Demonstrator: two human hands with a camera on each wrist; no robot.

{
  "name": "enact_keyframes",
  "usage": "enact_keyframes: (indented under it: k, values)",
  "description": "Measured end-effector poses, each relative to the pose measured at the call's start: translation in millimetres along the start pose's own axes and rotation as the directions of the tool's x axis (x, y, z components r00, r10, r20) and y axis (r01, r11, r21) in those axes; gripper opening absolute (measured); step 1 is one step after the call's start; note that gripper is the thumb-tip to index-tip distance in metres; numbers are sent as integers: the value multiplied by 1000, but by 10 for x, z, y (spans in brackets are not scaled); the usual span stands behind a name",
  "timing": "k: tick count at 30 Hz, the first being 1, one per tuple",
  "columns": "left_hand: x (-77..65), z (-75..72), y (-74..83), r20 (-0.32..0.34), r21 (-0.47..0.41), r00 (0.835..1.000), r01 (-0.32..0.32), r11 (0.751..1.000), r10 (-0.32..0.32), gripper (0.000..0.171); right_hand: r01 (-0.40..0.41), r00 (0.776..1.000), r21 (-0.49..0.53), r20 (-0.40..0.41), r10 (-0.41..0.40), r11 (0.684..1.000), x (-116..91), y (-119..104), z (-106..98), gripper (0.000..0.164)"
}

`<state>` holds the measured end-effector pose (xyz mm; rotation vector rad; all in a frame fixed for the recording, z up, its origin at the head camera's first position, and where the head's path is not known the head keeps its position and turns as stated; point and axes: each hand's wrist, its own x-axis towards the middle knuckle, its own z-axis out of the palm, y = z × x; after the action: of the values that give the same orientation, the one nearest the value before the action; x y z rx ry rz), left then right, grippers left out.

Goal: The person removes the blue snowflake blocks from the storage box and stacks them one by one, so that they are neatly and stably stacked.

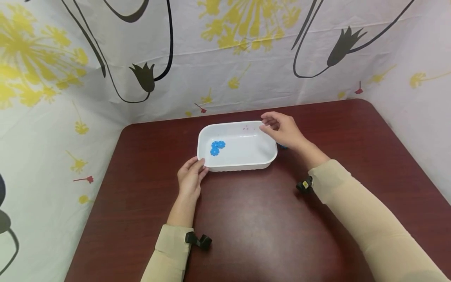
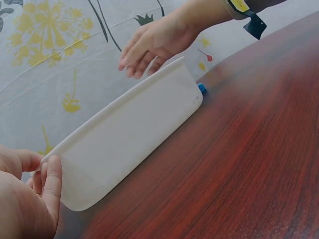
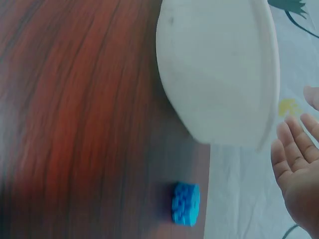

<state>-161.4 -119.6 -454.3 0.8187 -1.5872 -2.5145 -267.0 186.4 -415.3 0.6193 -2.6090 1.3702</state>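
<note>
A white plastic tray (image 1: 239, 164) with rounded corners sits on the table. Three blue notched plastic discs (image 1: 215, 151) lie together on its floor at the left. My left hand (image 1: 190, 176) pinches the near left corner of the tray, thumb at the rim; the left wrist view shows these fingers (image 2: 52, 184) at the tray's end. Over the far right rim hovers my right hand (image 1: 283, 131), fingers loosely bent and holding nothing. Just right of the tray stands a short stack of blue notched discs (image 3: 186, 204), mostly hidden behind the right hand in the head view.
The dark red-brown wooden table (image 1: 253, 219) has its far edge just behind the tray. A pale patterned cloth (image 1: 225, 78) hangs behind the table and along its sides. Black wrist cameras sit at both sleeves.
</note>
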Motion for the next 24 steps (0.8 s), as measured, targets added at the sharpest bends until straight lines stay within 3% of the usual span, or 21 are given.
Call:
enact_keyframes:
  k: [9,24]
  values:
    - [18,-13,-17,1,3,1000,2,1000,-2,34,56,998,80,27,-58,995,105,-110,285,32]
    - [21,-13,-25,12,-8,1000,-5,1000,5,36,34,991,38,127,-38,999,193,-220,620,38]
